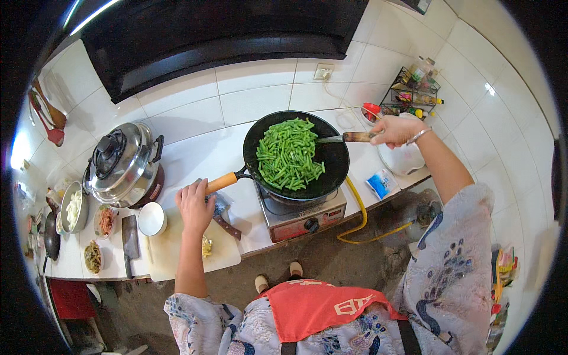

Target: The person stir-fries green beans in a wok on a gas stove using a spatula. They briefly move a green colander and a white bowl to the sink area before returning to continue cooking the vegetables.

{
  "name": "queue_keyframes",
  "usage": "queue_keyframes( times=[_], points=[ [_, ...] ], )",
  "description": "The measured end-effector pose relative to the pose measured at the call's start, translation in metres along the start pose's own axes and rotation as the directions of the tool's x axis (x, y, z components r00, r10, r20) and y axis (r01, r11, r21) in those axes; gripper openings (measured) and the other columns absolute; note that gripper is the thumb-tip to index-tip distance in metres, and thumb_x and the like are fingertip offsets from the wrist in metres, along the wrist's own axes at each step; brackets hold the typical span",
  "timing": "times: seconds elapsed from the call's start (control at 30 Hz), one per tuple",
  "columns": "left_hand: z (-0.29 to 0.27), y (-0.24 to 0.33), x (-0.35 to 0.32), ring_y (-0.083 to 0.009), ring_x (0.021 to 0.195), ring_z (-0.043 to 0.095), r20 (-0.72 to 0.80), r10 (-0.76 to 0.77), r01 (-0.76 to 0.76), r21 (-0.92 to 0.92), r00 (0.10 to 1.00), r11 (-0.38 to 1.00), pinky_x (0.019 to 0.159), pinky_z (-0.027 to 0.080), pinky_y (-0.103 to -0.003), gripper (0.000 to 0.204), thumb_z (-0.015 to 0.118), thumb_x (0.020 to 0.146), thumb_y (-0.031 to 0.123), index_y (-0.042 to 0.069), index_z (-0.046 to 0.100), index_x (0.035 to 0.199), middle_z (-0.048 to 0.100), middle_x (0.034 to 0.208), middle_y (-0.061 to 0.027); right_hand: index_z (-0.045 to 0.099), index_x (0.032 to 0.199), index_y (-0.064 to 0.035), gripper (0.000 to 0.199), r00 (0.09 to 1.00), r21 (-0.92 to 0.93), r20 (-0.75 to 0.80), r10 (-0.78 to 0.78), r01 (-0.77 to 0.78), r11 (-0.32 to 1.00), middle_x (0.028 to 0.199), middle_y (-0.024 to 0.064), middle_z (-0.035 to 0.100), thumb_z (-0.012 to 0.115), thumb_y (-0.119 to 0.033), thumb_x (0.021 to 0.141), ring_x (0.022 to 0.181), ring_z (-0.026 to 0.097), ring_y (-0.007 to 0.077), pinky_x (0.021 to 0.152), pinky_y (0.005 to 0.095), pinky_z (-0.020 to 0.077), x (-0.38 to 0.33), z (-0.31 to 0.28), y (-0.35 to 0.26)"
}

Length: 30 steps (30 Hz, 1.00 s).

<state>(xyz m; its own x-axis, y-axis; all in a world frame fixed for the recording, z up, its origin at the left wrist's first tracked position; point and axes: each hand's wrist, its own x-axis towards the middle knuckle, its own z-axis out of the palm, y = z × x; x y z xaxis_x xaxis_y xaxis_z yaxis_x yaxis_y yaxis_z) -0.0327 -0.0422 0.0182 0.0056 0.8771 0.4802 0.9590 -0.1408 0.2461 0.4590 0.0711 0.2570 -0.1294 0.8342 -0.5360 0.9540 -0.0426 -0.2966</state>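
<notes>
A black wok (pixel 330 171) sits on a gas stove (pixel 296 220), with chopped green beans (pixel 288 154) heaped on the left and middle of its inside. Its wooden handle (pixel 222 182) points left, and my left hand (pixel 195 204) is closed around the end of it. My right hand (pixel 397 130) grips the wooden-handled spatula (pixel 359 136) from the right side. The spatula's metal end reaches over the wok's rim to the beans, where its tip is partly hidden.
Left of the wok stand a lidded steel pot (pixel 121 165), a white bowl (pixel 152 219), a cleaver (pixel 130 236) and a cutting board (pixel 171 260). A yellow gas hose (pixel 358 204) curves beside the stove. A blue-white packet (pixel 382 184) and a spice rack (pixel 414 92) are right.
</notes>
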Motion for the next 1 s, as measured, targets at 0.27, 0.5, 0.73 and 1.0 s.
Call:
queue_keyframes(
  times=[0.27,0.5,0.73,1.0],
  points=[
    [-0.006,-0.003,-0.006,-0.0275,0.106,0.056,-0.015,-0.04,0.04,0.029,0.999,0.999,0.101,0.034,-0.046,0.05,0.076,0.073,0.019,0.012,0.061,0.121,0.064,0.11,-0.0074,0.064,0.117,0.0003,0.042,0.935,-0.406,-0.092,-0.341,0.278,0.871,0.071,0.0116,0.064,0.067,-0.012,0.077,0.058,0.063,0.0203,0.059,0.0338,0.0518,-0.048,-0.024,-0.015],
    [-0.005,0.007,0.003,-0.0272,0.106,0.057,-0.014,-0.018,0.018,-0.003,1.0,1.0,0.101,0.034,-0.046,0.051,0.077,0.072,0.019,0.013,0.062,0.12,0.064,0.109,-0.0068,0.06,0.129,-0.0053,0.045,0.984,-0.186,-0.093,-0.149,0.129,0.974,0.069,0.008,0.062,0.064,-0.012,0.085,0.056,0.059,0.0131,0.052,0.0303,0.0486,0.021,-0.035,-0.004],
    [-0.007,0.0,0.0,-0.0283,0.108,0.056,0.018,-0.029,0.029,0.023,0.999,0.999,0.101,0.034,-0.046,0.054,0.076,0.074,0.021,0.012,0.06,0.125,0.064,0.11,-0.0074,0.06,0.131,-0.0169,0.052,0.915,-0.403,0.126,-0.383,0.4,0.823,0.076,0.0105,0.064,0.054,-0.002,0.082,0.063,0.062,0.0219,0.059,0.0355,0.0521,0.007,0.002,-0.084],
    [0.0,0.0,0.006,-0.0274,0.108,0.056,-0.003,0.01,-0.01,0.013,1.0,1.0,0.101,0.034,-0.045,0.051,0.075,0.075,0.02,0.013,0.061,0.123,0.064,0.11,-0.0066,0.065,0.126,-0.0245,0.052,0.844,-0.783,-0.072,-0.532,0.282,0.554,0.074,0.0135,0.055,0.054,-0.002,0.08,0.069,0.061,0.0328,0.063,0.0428,0.0493,-0.134,0.045,-0.083]
  ],
)
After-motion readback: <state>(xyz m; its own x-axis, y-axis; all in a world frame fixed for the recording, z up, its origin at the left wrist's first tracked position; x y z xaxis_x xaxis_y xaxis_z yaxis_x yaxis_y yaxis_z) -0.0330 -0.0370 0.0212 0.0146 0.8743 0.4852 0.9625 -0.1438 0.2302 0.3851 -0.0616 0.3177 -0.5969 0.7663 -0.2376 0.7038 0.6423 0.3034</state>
